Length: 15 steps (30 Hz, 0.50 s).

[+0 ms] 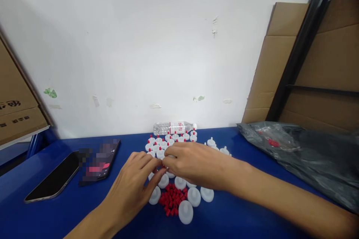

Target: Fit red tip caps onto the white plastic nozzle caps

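Through the head camera, I have the left hand (136, 177) and the right hand (193, 163) closing bent fingers together just beyond the pile of red caps (173, 197) on the blue tabletop (224, 218) (what they grip, I cannot tell), uncapped white lids (186, 213) around that pile, red-capped lids (160, 154) farther beyond it.

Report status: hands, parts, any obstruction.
Left hand, right hand close together; grip unclear. Small red plastic caps heaped among round white plastic lids. Nothing visibly blocking either.
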### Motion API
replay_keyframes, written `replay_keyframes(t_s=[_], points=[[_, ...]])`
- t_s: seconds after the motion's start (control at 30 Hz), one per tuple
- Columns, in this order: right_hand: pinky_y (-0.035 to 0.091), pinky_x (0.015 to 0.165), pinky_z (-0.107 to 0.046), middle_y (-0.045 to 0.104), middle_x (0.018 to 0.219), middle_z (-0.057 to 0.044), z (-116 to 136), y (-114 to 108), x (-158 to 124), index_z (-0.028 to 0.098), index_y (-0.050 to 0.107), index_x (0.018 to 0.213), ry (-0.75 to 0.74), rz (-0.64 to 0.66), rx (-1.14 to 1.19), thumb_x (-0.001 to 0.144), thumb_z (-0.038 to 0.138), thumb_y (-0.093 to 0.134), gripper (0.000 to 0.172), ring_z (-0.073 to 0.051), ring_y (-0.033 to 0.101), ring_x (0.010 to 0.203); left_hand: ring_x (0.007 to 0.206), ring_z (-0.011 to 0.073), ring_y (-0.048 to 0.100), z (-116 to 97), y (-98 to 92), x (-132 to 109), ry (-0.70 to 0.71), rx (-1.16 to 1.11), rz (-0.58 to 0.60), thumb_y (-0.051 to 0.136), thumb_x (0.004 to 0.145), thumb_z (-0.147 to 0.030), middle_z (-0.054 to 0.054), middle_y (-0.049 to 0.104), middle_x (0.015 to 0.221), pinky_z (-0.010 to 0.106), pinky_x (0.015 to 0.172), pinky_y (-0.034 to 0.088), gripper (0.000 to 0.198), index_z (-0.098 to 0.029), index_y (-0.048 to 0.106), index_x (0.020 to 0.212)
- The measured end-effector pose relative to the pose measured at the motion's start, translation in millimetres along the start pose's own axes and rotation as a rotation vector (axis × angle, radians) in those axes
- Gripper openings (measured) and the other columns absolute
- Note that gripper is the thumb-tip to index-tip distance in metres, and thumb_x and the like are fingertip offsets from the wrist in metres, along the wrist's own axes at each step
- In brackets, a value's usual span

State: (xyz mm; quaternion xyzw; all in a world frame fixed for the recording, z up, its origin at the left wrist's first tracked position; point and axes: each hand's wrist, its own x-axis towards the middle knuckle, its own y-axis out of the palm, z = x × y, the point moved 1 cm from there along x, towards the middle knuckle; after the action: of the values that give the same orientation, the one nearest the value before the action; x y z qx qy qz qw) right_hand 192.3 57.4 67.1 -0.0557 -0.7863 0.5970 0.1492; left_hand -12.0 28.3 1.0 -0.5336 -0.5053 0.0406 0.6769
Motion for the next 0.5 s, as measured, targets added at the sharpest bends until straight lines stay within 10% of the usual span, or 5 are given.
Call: replay_keyframes(t_s=[0.5], points=[[0.053, 0.087, -0.03, 0.071, 0.117, -0.007, -14, 3, -1, 0.015, 0.066, 0.118, -0.083, -0.126, 0.213, 0.102, 0.032, 0.06, 0.024, -0.019, 0.066, 0.108, 0.071, 0.0181, 0.044, -11, -9.9, 2, -0.109, -0.176, 0.065, 0.036, 0.108, -0.024, -0.002, 0.051, 0.078, 0.031, 0.067, 0.034, 0.026, -0.022, 0.049, 0.087]])
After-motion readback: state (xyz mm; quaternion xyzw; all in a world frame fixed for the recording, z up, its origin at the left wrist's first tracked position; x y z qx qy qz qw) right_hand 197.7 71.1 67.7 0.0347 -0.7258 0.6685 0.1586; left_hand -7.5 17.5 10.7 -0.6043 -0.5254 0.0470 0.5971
